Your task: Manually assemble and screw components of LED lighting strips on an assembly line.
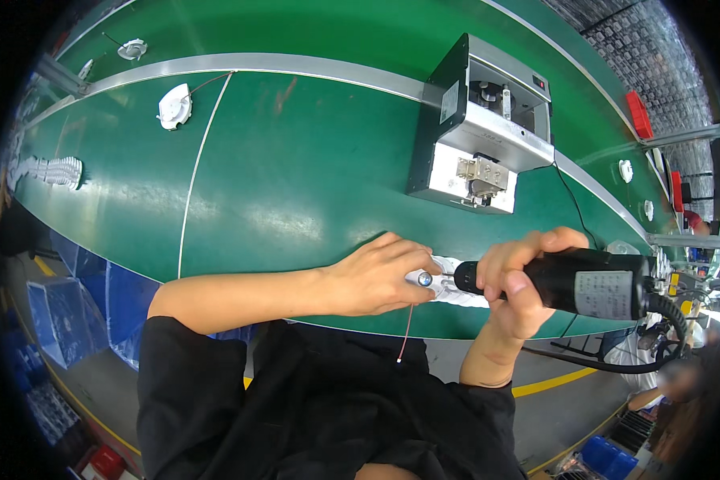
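My right hand (pixel 514 276) is wrapped round a black electric screwdriver (pixel 588 280), which lies nearly level with its tip toward the left. The tip reaches a small white plastic part (pixel 456 294) at the bench's near edge. My left hand (pixel 386 274) presses on that part from the left, fingers closed round it. Beside the fingertips a small round shiny piece (pixel 425 279) shows. A thin reddish wire (pixel 406 332) with a white end hangs down from the part past the edge. My left fingers hide much of the part.
A black and silver screw feeder (pixel 480 136) stands on the green bench (pixel 296 176) ahead to the right. White parts with wires (pixel 174 107) lie far left, near a stack of white pieces (pixel 56 171). Blue bins (pixel 68 312) stand below left. A cable (pixel 616 368) trails from the screwdriver.
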Action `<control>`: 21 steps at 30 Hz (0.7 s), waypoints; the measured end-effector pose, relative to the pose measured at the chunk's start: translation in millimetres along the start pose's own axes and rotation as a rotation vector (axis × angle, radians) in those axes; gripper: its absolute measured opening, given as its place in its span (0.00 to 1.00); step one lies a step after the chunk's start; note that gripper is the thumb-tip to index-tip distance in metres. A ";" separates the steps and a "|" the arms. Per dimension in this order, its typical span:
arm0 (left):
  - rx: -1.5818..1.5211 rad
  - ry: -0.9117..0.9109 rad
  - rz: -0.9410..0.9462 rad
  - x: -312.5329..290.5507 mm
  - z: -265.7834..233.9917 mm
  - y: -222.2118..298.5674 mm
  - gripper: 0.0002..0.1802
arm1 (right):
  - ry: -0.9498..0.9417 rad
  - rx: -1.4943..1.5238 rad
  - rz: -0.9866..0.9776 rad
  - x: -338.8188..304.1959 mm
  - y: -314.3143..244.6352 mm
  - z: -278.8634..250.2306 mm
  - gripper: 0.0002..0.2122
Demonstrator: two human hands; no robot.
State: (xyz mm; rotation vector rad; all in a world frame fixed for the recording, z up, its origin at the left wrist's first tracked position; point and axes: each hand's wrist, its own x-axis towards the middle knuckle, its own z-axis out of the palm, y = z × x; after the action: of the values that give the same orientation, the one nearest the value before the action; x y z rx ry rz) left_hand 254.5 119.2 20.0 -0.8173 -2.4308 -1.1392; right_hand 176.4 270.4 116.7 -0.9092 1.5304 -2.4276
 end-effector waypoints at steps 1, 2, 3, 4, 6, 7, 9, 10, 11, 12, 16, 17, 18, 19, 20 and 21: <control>0.005 0.002 -0.001 0.0 0.3 -0.2 0.11 | 0.001 0.002 -0.001 -0.9 1.4 -0.6 0.19; 0.006 0.001 -0.002 0.1 0.5 0.1 0.11 | -0.001 -0.009 0.022 -2.2 2.1 -1.3 0.19; 0.006 0.007 -0.002 0.3 0.6 0.3 0.10 | -0.003 -0.019 0.046 -3.3 2.1 -1.6 0.18; 0.005 0.014 -0.002 0.4 0.7 0.3 0.10 | -0.002 -0.017 0.045 -4.9 1.8 -1.2 0.18; 0.000 0.015 -0.006 1.4 1.8 1.1 0.09 | -0.004 -0.094 0.066 -8.9 0.4 0.0 0.18; -0.004 0.019 -0.010 1.6 2.2 1.3 0.08 | -0.002 -0.094 0.066 -9.8 1.4 -1.4 0.18; -0.003 0.015 -0.014 0.7 1.6 1.4 0.08 | -0.141 -0.152 0.017 -12.6 4.9 -4.2 0.18; -0.001 0.013 -0.018 0.0 1.3 1.4 0.07 | -0.143 -0.122 0.035 -13.4 5.1 -3.4 0.19; 0.000 0.015 -0.015 0.1 0.8 1.0 0.07 | -0.145 -0.124 0.032 -13.3 5.8 -4.2 0.19; -0.004 0.011 -0.021 -0.2 0.7 0.9 0.07 | -0.161 -0.107 0.042 -13.4 6.8 -5.9 0.19; 0.027 0.001 -0.005 1.2 -0.1 2.5 0.07 | -0.166 -0.041 0.116 -7.9 0.0 -8.3 0.21; 0.032 0.003 0.000 0.5 -0.4 1.9 0.07 | -0.165 0.081 0.057 4.1 -0.6 -3.8 0.22; 0.036 0.001 0.007 0.8 0.2 1.9 0.07 | -0.132 0.086 -0.046 16.4 -3.1 -2.2 0.22; 0.040 -0.001 0.013 1.1 0.6 1.4 0.08 | -0.099 0.091 -0.149 29.5 -5.6 -1.9 0.23; 0.036 -0.003 0.016 0.7 2.0 1.4 0.08 | -0.047 0.071 -0.206 42.4 -8.0 -1.9 0.23; 0.031 -0.001 0.009 -0.2 1.8 0.9 0.08 | 0.005 0.052 -0.265 54.8 -8.9 -1.7 0.23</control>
State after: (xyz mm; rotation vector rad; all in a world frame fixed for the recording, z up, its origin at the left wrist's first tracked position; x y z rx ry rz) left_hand 255.0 121.1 19.3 -0.8183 -2.4368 -1.0959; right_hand 132.9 253.4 146.7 -1.1631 1.4207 -2.6343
